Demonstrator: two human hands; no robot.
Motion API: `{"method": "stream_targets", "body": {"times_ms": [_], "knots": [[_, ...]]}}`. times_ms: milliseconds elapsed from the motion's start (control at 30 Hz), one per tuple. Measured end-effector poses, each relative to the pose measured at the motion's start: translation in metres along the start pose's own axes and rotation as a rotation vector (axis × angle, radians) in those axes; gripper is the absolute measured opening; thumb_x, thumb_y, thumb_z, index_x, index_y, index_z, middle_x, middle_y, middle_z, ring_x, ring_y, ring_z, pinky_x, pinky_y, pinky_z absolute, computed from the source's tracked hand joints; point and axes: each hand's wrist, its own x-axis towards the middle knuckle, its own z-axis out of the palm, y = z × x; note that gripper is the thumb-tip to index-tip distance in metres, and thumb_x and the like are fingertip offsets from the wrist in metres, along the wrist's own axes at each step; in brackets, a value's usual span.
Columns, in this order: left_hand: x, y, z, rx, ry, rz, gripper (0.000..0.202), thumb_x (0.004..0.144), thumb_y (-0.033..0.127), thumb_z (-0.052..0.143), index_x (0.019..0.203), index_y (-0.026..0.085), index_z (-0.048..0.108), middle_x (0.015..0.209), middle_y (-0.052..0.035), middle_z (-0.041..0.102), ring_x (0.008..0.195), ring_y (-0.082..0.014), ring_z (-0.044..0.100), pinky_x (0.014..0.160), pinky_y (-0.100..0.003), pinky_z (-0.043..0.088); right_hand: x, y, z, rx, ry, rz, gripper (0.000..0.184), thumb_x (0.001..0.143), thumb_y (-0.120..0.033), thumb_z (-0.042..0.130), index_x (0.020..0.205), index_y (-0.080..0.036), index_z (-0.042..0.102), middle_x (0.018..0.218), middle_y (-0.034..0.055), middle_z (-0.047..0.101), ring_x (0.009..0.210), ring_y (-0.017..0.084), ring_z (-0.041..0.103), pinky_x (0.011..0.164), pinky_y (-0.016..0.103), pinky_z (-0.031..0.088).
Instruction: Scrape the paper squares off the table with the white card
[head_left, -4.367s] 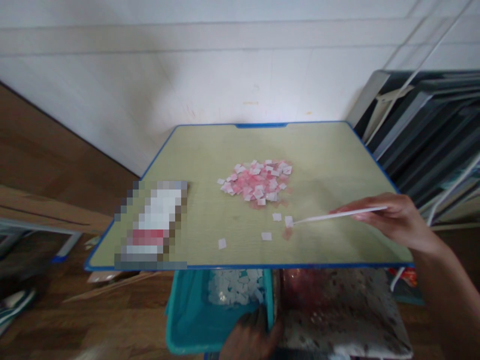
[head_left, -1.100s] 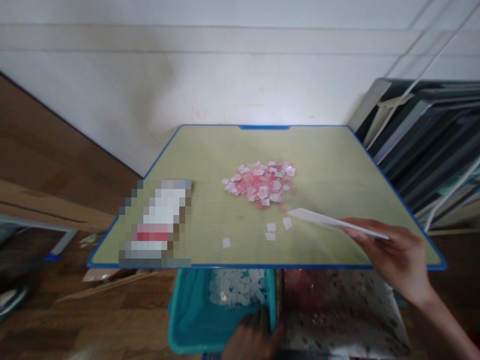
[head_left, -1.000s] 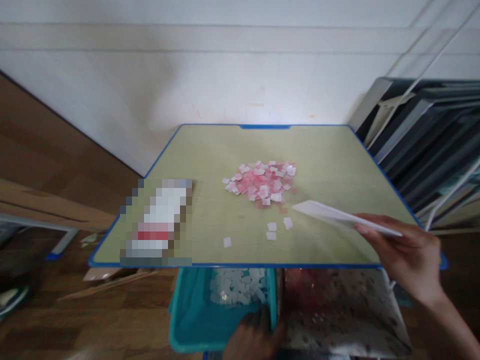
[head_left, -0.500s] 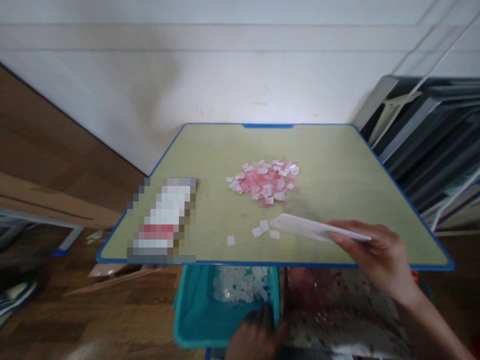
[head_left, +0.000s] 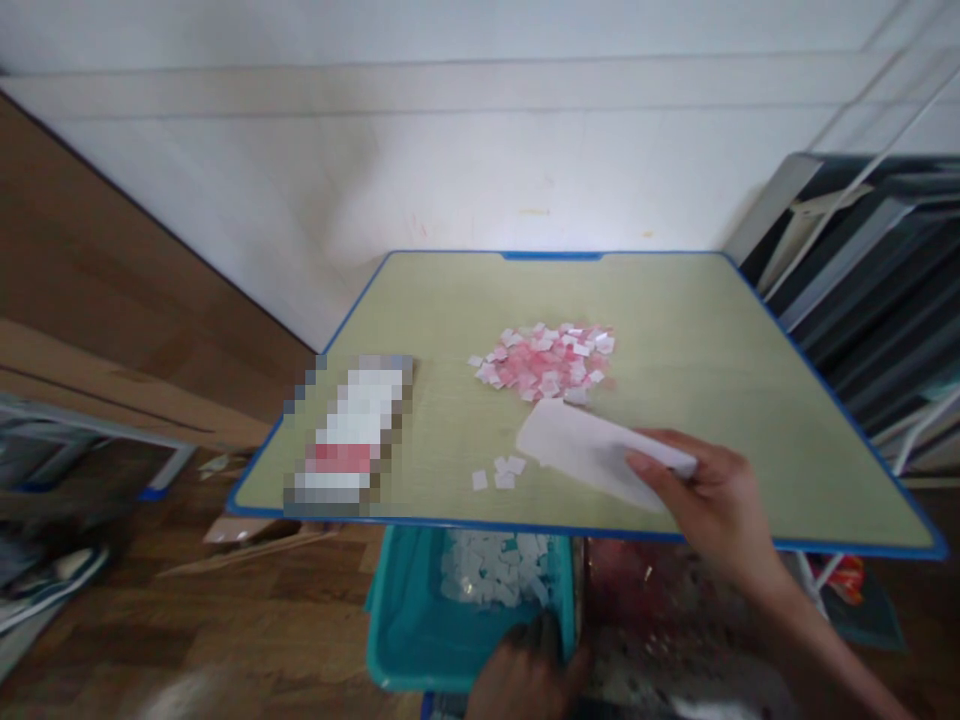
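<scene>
A thin, stiff white sheet (head_left: 581, 450) is pinched in my right hand (head_left: 709, 490), thumb on top and fingers beneath. It slants over the table, its far end beside a heap of small pink and white square pieces (head_left: 544, 365). Several loose white squares (head_left: 504, 474) lie left of the sheet. Below the table's front edge, my left hand (head_left: 525, 670) grips the near right corner of a teal basin (head_left: 439, 650), fingers inside and thumb by the right rim. Its fingers are dim and partly hidden. Many white squares (head_left: 495, 575) lie in the basin.
The greenish table (head_left: 690, 310) has a blue edge and stands against a white wall. A blurred-out flat item (head_left: 349, 435) lies at its left. Brown boards (head_left: 112, 270) lean at left, dark folded panels (head_left: 885, 240) at right. A shoe (head_left: 64, 590) shows at lower left.
My right hand has moved left with the white sheet and turned it, so more of its broad face shows. The view has shifted slightly; my left hand stays at the basin.
</scene>
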Motion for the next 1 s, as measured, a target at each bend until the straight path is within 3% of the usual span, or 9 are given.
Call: {"method": "stream_targets", "body": {"times_ms": [100, 267, 400, 500, 667, 900, 1000], "knots": [[0.0, 0.001, 0.002, -0.01, -0.009, -0.01, 0.028, 0.084, 0.024, 0.05, 0.112, 0.024, 0.044, 0.083, -0.0084, 0.059, 0.068, -0.0229, 0.058, 0.055, -0.032, 0.047, 0.005, 0.011, -0.009, -0.015, 0.098, 0.124, 0.022, 0.076, -0.032, 0.054, 0.082, -0.015, 0.066, 0.065, 0.0014, 0.066, 0.049, 0.011, 0.054, 0.04, 0.019, 0.039], [-0.001, 0.001, 0.002, -0.01, 0.031, -0.022, 0.035, 0.085, 0.024, 0.046, 0.119, 0.024, 0.037, 0.082, -0.0083, 0.059, 0.065, -0.0231, 0.057, 0.053, -0.032, 0.047, 0.01, 0.014, 0.01, 0.114, 0.016, 0.2, 0.026, 0.076, -0.033, 0.052, 0.084, -0.012, 0.065, 0.061, 0.0015, 0.062, 0.047, 0.009, 0.049, 0.039, 0.018, 0.036], [-0.002, 0.002, 0.004, -0.005, 0.072, -0.024, 0.035, 0.087, 0.025, 0.042, 0.121, 0.026, 0.034, 0.083, -0.0095, 0.059, 0.066, -0.024, 0.058, 0.052, -0.032, 0.047, 0.013, -0.005, 0.035, 0.15, -0.127, 0.18, 0.023, 0.076, -0.029, 0.052, 0.083, -0.013, 0.066, 0.062, 0.0005, 0.061, 0.049, 0.008, 0.048, 0.039, 0.017, 0.034], [-0.002, 0.003, 0.007, -0.013, 0.09, -0.035, 0.034, 0.087, 0.026, 0.041, 0.121, 0.026, 0.033, 0.083, -0.0097, 0.059, 0.065, -0.0241, 0.058, 0.051, -0.032, 0.047, 0.017, -0.016, 0.042, 0.191, -0.237, 0.141, 0.021, 0.076, -0.027, 0.052, 0.081, -0.014, 0.067, 0.062, -0.0006, 0.061, 0.049, 0.008, 0.047, 0.04, 0.016, 0.032], [-0.001, 0.002, 0.009, -0.02, 0.09, -0.031, 0.027, 0.086, 0.024, 0.043, 0.113, 0.026, 0.04, 0.081, -0.0071, 0.058, 0.065, -0.0239, 0.058, 0.05, -0.032, 0.048, 0.022, -0.018, 0.038, 0.164, -0.187, 0.111, 0.019, 0.076, -0.024, 0.051, 0.082, -0.015, 0.067, 0.067, -0.0002, 0.063, 0.052, 0.008, 0.049, 0.042, 0.017, 0.033], [-0.001, 0.002, 0.005, -0.033, 0.157, -0.033, 0.035, 0.084, 0.024, 0.048, 0.117, 0.024, 0.037, 0.077, -0.0054, 0.059, 0.06, -0.0228, 0.056, 0.048, -0.03, 0.046, 0.008, -0.027, 0.043, 0.108, -0.334, -0.008, 0.017, 0.077, -0.027, 0.053, 0.077, -0.018, 0.067, 0.061, -0.0022, 0.064, 0.052, 0.009, 0.054, 0.048, 0.018, 0.041], [-0.001, 0.003, 0.006, -0.055, 0.136, -0.062, 0.026, 0.086, 0.025, 0.044, 0.112, 0.027, 0.041, 0.079, -0.005, 0.058, 0.063, -0.0235, 0.057, 0.049, -0.031, 0.047, 0.009, -0.024, 0.034, 0.106, -0.211, -0.025, 0.018, 0.077, -0.026, 0.052, 0.08, -0.02, 0.068, 0.066, -0.0014, 0.068, 0.055, 0.011, 0.058, 0.051, 0.02, 0.045]]}}
